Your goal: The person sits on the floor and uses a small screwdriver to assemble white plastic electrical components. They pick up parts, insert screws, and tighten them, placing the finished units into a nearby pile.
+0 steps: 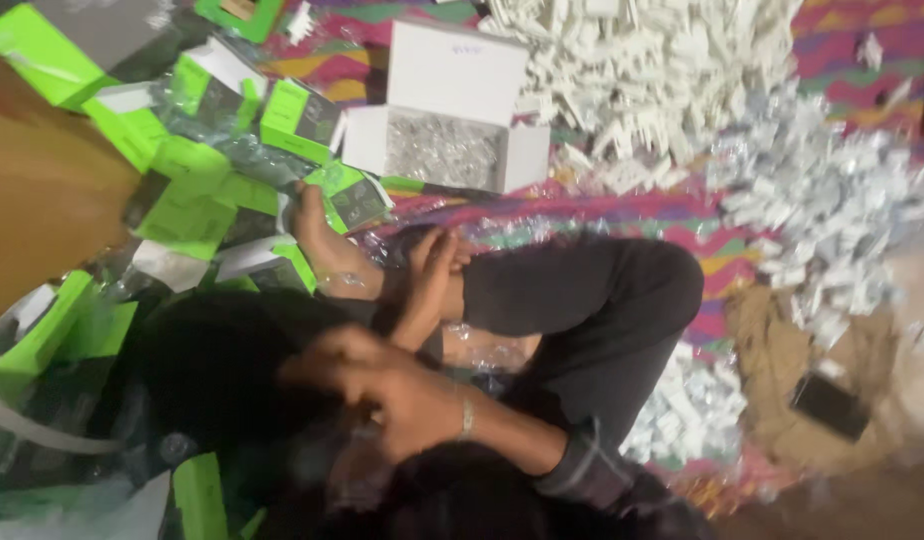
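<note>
The view is tilted and blurred. My right hand [382, 388], with a thin bracelet at the wrist, is in mid-frame with its fingers curled; motion blur hides whether anything is in it. Just above it my left hand [429, 283] has its fingers stretched out, with nothing visible in them, close to a bare foot [320, 235]. A bent leg in black trousers [592, 300] crosses the middle. A dark bundle [212, 370] lies left of the hands. Crinkled clear plastic [487, 350] lies under the leg.
An open white box [452, 70] filled with clear packets stands on a striped colourful mat [682, 215]. Several green and black cartons [302, 120] lie at left. Heaps of small white parts [662, 60] and clear sachets [832, 200] lie at right. A dark phone [830, 405] rests on brown cloth.
</note>
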